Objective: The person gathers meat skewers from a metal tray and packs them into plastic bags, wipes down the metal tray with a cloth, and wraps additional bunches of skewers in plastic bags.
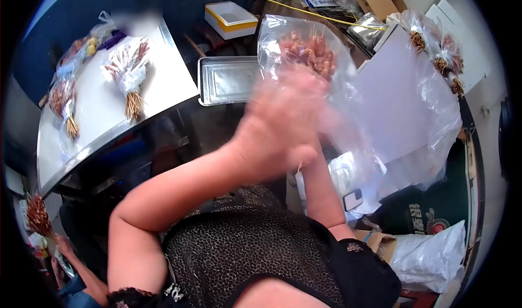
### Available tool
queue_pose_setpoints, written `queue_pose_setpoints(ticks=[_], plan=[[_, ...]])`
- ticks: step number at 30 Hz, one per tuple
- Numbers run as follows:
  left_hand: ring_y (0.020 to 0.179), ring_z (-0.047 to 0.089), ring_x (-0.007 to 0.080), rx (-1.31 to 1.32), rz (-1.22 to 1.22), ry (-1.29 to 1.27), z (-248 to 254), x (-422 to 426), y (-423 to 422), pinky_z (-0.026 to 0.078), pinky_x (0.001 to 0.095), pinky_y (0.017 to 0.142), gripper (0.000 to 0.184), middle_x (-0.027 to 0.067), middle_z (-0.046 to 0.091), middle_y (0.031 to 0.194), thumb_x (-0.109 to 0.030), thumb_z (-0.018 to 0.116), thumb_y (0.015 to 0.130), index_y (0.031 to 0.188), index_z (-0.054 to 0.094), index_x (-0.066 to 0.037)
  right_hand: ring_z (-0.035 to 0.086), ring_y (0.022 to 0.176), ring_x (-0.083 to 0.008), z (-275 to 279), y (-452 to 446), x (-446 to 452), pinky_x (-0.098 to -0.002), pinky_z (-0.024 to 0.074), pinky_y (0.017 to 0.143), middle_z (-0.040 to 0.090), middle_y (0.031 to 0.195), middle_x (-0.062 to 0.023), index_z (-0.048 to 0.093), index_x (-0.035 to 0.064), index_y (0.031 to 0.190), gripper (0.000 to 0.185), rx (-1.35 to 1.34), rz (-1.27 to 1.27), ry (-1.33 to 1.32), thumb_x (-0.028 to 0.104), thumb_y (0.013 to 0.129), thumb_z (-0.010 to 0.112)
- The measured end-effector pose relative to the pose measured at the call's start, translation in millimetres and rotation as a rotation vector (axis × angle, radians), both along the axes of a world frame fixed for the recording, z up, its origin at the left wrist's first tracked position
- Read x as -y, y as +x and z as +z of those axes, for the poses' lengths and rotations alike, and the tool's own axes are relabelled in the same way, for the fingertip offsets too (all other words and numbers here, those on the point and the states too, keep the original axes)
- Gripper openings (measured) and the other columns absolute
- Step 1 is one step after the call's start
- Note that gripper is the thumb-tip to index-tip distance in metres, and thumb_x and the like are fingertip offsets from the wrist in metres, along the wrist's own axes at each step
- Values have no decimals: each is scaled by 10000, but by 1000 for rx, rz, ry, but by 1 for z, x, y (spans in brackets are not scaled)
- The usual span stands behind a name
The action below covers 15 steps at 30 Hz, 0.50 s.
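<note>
A bundle of raw meat skewers point(310, 52) stands heads up inside a clear plastic bag point(272, 33) in front of me. My left hand point(277, 120) crosses over the lower part of the bag, and motion smears its fingers. Behind it, my right hand point(307, 154) is largely hidden, closed around the lower part of the bundle. One thin stick end pokes out below the hands. The loose plastic spreads to the right of them.
Tied bundles of skewers point(133, 82) lie on the metal table point(168, 63) at left. A metal tray point(228, 82) and a yellow-white box point(231, 22) sit beyond. More bundles point(440, 63) lie at right by a pale board point(402, 96). Another person's hand point(64, 245) holds skewers lower left.
</note>
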<state>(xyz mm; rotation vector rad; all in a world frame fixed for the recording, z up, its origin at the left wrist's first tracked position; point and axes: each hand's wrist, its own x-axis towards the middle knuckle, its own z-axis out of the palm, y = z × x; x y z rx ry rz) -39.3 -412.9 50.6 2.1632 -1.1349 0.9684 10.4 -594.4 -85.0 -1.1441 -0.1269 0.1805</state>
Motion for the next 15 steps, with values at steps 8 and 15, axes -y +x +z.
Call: queue_pose_setpoints(ticks=[8, 15], plan=[[929, 578, 151, -882, -190, -1178, -76, -45, 67, 459, 274, 842, 428, 94, 570, 1051, 27, 551, 792, 1204, 432, 35, 332, 363, -57, 63, -13, -42, -215, 308, 334, 380, 536, 15, 500, 52, 1073, 250, -108, 240, 356, 34, 824, 512], [647, 545, 123, -586, -458, -1141, -60, -110, 8, 476, 269, 640, 240, 77, 551, 701, 41, 494, 830, 1060, 539, -8, 338, 382, -58, 59, 8, -28, -213, 327, 333, 370, 572, 29, 474, 65, 1092, 232, -34, 325, 549, 53, 861, 474]])
